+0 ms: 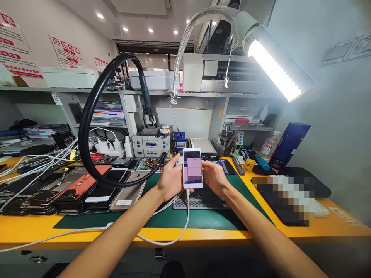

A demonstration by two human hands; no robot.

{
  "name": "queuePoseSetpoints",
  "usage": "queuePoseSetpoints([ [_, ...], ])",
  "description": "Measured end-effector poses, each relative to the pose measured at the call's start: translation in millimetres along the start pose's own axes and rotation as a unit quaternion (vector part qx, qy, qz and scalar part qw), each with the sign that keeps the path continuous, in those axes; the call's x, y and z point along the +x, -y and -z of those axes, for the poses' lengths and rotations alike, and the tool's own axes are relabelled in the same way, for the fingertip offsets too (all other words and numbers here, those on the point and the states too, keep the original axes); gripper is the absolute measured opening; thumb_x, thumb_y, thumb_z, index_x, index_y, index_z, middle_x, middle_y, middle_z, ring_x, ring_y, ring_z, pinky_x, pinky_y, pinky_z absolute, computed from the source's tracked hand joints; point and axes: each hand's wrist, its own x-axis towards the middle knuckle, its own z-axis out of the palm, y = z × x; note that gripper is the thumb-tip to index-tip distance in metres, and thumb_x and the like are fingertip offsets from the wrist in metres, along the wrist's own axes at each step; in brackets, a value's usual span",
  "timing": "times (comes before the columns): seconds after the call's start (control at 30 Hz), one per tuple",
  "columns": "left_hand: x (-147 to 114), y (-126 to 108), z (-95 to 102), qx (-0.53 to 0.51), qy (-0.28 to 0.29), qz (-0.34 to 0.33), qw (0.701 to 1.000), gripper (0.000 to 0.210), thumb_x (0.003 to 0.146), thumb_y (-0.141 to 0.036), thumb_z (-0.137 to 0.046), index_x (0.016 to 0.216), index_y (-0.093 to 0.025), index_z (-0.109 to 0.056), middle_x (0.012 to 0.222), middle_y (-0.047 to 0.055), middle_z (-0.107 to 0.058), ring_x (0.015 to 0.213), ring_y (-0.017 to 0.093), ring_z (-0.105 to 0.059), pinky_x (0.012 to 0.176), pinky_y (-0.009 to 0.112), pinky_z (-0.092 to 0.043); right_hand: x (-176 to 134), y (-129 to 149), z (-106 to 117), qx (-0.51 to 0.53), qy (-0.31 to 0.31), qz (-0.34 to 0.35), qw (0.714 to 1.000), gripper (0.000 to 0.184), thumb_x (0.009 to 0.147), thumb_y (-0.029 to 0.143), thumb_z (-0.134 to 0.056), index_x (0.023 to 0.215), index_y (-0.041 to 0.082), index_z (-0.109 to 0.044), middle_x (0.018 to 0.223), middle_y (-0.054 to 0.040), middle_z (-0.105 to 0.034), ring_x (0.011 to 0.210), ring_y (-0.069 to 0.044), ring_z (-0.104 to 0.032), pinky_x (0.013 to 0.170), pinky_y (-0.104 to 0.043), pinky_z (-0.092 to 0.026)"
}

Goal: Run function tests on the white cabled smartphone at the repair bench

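Note:
A white smartphone (193, 168) with a lit screen is held upright above the bench, a pale pop-up showing on its display. My left hand (171, 178) grips its left edge, the thumb raised beside it and fingers reaching behind. On the other side, the fingers of my right hand (215, 177) close on the right edge. A white charging cable (188, 208) is plugged into the bottom of the phone and loops down to the left over the table's front edge. Below the phone lies a dark perforated pad (208, 200) on a green mat (232, 220).
Stacked phones (81, 185) fill the left side. A hot-air station (152, 144) with a thick black hose (87, 116) stands behind. At right are a yellow bottle (249, 165), a blue canister (291, 144) and a dark pouch (275, 200). A bright lamp (275, 69) hangs overhead.

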Motion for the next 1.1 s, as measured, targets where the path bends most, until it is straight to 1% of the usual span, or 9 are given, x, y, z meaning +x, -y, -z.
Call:
queuePoseSetpoints([
  [0.1, 0.2, 0.0, 0.6, 0.000, -0.003, 0.003, 1.000, 0.069, 0.101, -0.064, -0.036, 0.131, -0.009, -0.064, 0.106, 0.021, -0.073, 0.090, 0.032, -0.070, 0.071, 0.042, -0.057, -0.6, 0.6, -1.0, -0.002, -0.009, -0.007, 1.000, 0.035, 0.087, 0.045, -0.053, 0.103, 0.020, -0.070, 0.090, -0.0076, -0.076, 0.082, -0.026, -0.066, 0.066, -0.035, -0.049],
  [0.23, 0.0, -0.4, 0.9, 0.003, -0.001, 0.007, 1.000, 0.070, 0.100, -0.065, -0.037, 0.134, -0.009, -0.062, 0.107, 0.021, -0.073, 0.090, 0.033, -0.070, 0.070, 0.042, -0.057, -1.6, 2.7, -4.3, -0.005, -0.023, -0.008, 1.000, 0.034, 0.084, 0.044, -0.054, 0.101, 0.019, -0.070, 0.088, -0.0073, -0.076, 0.081, -0.025, -0.067, 0.066, -0.034, -0.048],
  [0.33, 0.5, -0.2, 1.8, -0.001, 0.003, 0.004, 1.000, 0.066, 0.101, -0.061, -0.037, 0.135, -0.009, -0.061, 0.108, 0.021, -0.073, 0.089, 0.033, -0.071, 0.069, 0.042, -0.057, -1.9, 3.5, -5.3, -0.008, -0.025, -0.007, 1.000, 0.034, 0.082, 0.044, -0.057, 0.099, 0.019, -0.070, 0.086, -0.0070, -0.075, 0.078, -0.024, -0.066, 0.064, -0.032, -0.046],
  [0.47, 2.3, 0.4, 3.9, -0.005, 0.001, 0.008, 1.000, 0.062, 0.102, -0.054, -0.035, 0.136, -0.010, -0.060, 0.108, 0.021, -0.073, 0.090, 0.032, -0.071, 0.071, 0.043, -0.058, -2.6, 3.4, -5.2, -0.017, -0.010, 0.008, 1.000, 0.032, 0.075, 0.036, -0.063, 0.102, 0.021, -0.069, 0.089, -0.0043, -0.075, 0.069, -0.020, -0.060, 0.059, -0.030, -0.042],
  [0.53, 3.0, 0.6, 4.8, -0.011, 0.008, 0.007, 1.000, 0.060, 0.102, -0.053, -0.036, 0.137, -0.010, -0.059, 0.108, 0.020, -0.073, 0.090, 0.032, -0.071, 0.071, 0.043, -0.058, -3.4, 3.6, -5.6, -0.033, -0.003, 0.015, 0.999, 0.033, 0.070, 0.032, -0.064, 0.101, 0.022, -0.069, 0.090, -0.0031, -0.075, 0.067, -0.018, -0.057, 0.058, -0.029, -0.042],
  [0.63, 3.3, 0.7, 5.2, -0.014, 0.014, 0.006, 1.000, 0.059, 0.102, -0.053, -0.038, 0.137, -0.010, -0.059, 0.108, 0.020, -0.073, 0.090, 0.032, -0.071, 0.070, 0.043, -0.058, -4.2, 3.4, -6.1, -0.063, 0.001, 0.024, 0.998, 0.031, 0.066, 0.029, -0.066, 0.097, 0.022, -0.069, 0.089, -0.0026, -0.073, 0.067, -0.018, -0.056, 0.058, -0.029, -0.044],
  [0.9, 2.1, 0.5, 1.7, 0.010, -0.014, 0.012, 1.000, 0.061, 0.103, -0.054, -0.032, 0.137, -0.010, -0.059, 0.106, 0.020, -0.072, 0.090, 0.032, -0.071, 0.071, 0.043, -0.059, -1.1, -1.2, -3.2, -0.080, -0.014, 0.027, 0.996, 0.032, 0.062, 0.026, -0.067, 0.094, 0.020, -0.067, 0.086, -0.0021, -0.072, 0.060, -0.014, -0.053, 0.058, -0.030, -0.045],
  [1.1, 1.5, 0.2, 1.7, -0.004, -0.006, 0.011, 1.000, 0.060, 0.102, -0.055, -0.038, 0.136, -0.010, -0.059, 0.106, 0.020, -0.072, 0.090, 0.032, -0.071, 0.070, 0.042, -0.059, -0.6, -1.9, -2.2, -0.086, -0.015, 0.026, 0.996, 0.031, 0.061, 0.025, -0.065, 0.092, 0.020, -0.067, 0.087, -0.0026, -0.072, 0.066, -0.016, -0.057, 0.055, -0.029, -0.044],
])
